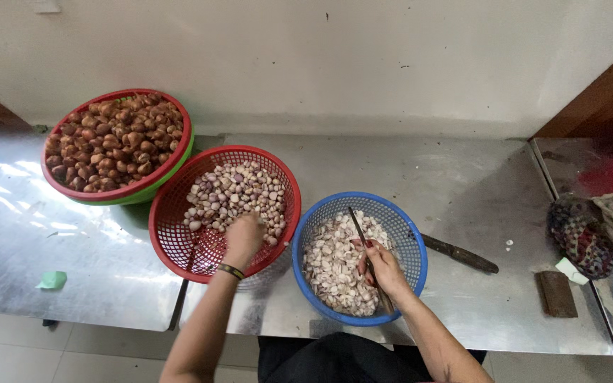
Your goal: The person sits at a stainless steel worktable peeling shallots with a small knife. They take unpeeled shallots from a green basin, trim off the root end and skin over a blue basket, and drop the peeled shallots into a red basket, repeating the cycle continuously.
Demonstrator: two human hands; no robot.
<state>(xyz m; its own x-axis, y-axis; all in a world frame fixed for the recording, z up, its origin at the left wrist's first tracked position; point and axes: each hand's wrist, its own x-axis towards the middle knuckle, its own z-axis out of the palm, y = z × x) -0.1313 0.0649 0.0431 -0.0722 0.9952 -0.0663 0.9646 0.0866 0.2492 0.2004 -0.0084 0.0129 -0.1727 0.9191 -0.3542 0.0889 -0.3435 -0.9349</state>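
My left hand (244,237) reaches into a red mesh basket (172,234) of peeled pale-purple shallots (232,191), its fingers curled down among them; whether it grips one is hidden. My right hand (381,266) holds a thin dark-bladed knife (360,227) over a blue mesh basket (413,241) filled with pale skins and trimmings (331,269). The blade points away from me, toward the wall.
A red-and-green basket (179,167) of unpeeled brown shallots (111,142) stands at the back left. A second knife (459,254) lies right of the blue basket. A crumpled cloth (594,227), a dark block (556,293) and a green scrap (52,280) lie on the steel tables (462,184).
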